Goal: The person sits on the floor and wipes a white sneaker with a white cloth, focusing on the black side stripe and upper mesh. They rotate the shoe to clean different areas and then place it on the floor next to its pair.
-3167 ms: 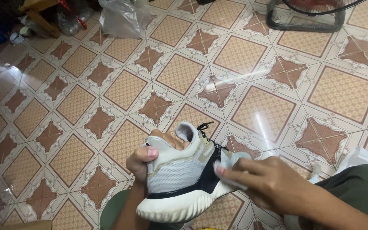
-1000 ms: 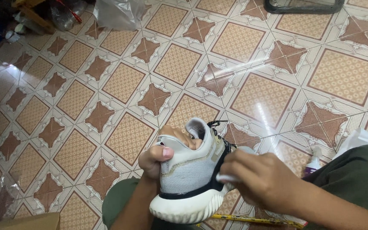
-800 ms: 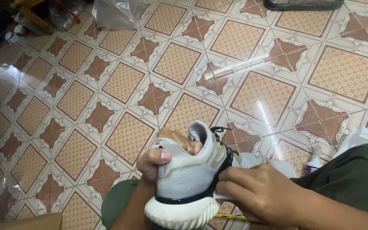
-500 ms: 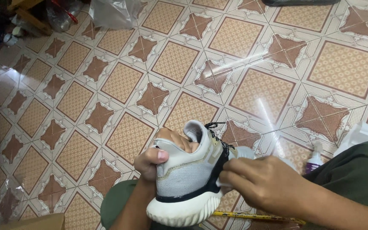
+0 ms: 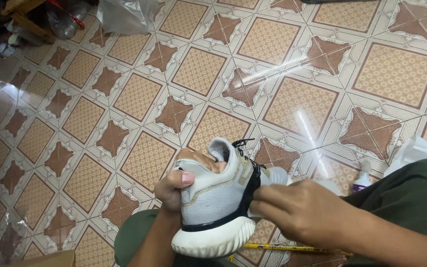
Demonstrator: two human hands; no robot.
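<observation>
Holding a pale grey mesh sneaker (image 5: 217, 198) with black trim and a chunky white ribbed sole at lower centre, the left hand (image 5: 173, 187) curls shut around its collar. The right hand (image 5: 302, 212) pinches its black side band, fingertips hidden. Glossy patterned floor tiles (image 5: 292, 99) lie beneath; a yellow pencil (image 5: 282, 246) is partly covered.

Wide open tiled floor (image 5: 139, 94) far and left of the shoe (image 5: 218, 198); near right crowded by bottle (image 5: 362, 179), yellow stick (image 5: 282, 246) and green-clad leg (image 5: 411, 193)
</observation>
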